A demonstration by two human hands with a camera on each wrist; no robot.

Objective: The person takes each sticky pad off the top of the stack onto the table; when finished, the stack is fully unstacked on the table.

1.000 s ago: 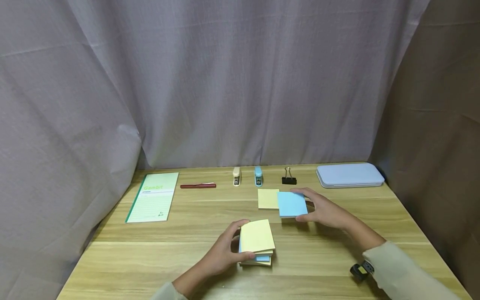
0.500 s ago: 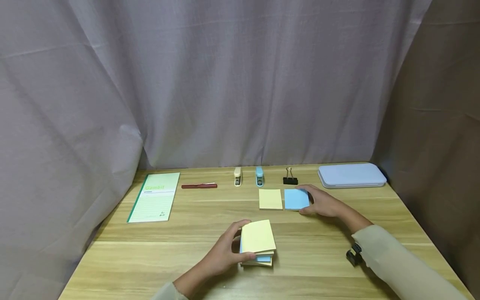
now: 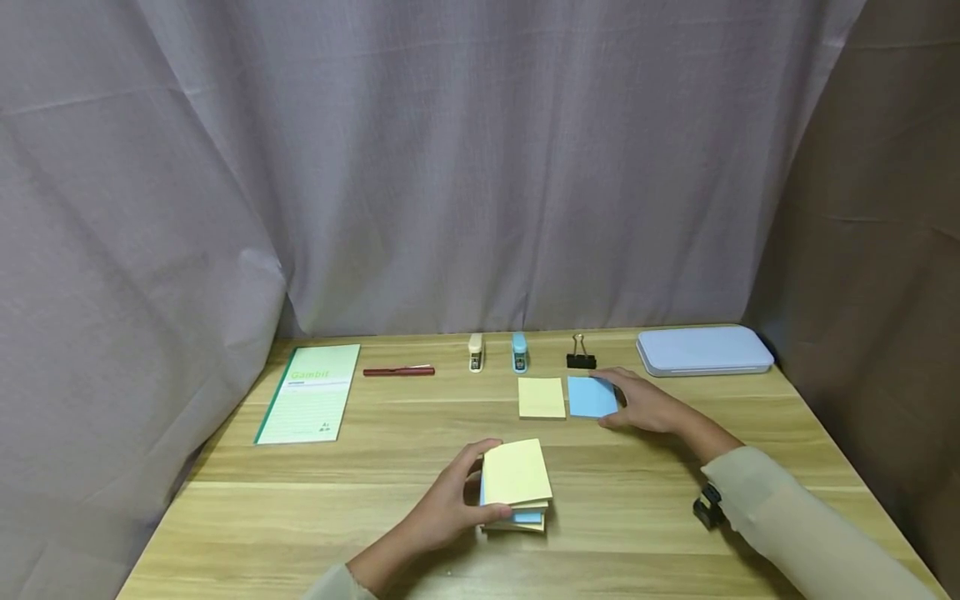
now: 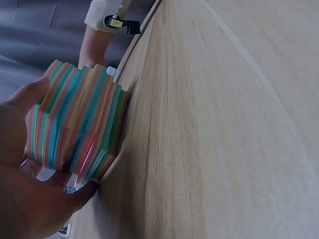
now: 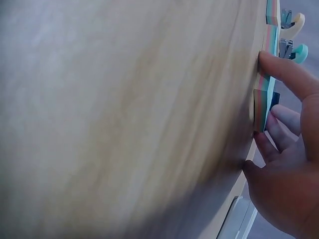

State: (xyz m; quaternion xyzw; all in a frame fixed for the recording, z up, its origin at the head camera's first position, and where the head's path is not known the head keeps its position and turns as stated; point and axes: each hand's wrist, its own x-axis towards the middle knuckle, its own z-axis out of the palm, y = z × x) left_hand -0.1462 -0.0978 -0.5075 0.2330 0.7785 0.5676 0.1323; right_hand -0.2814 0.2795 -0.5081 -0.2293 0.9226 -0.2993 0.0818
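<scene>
My left hand [image 3: 444, 504] grips a thick stack of sticky note pads [image 3: 516, 473], thumb at the near side and fingers at the far side. The top pad is yellow, with blue and yellow ones beneath it; in the left wrist view the stack's edges [image 4: 75, 114] show many coloured layers, unevenly lined up. Further back, my right hand [image 3: 645, 405] holds a blue sticky note pad [image 3: 591, 397] by its right side, between thumb and fingers, low at the table. Just left of that pad lies a yellow sticky note pad [image 3: 542, 397], a narrow gap between them.
Along the back of the table [image 3: 337, 508] stand a cream stapler [image 3: 476, 353], a blue stapler [image 3: 520, 352], a black binder clip [image 3: 581, 361] and a pale blue case [image 3: 705, 350]. To the left lie a dark red pen [image 3: 398, 372] and a green notebook [image 3: 309, 393].
My right hand has carried the blue pad back and slightly right, from overlapping the yellow pad in view to lying beside it. My left hand and its stack have stayed put.
</scene>
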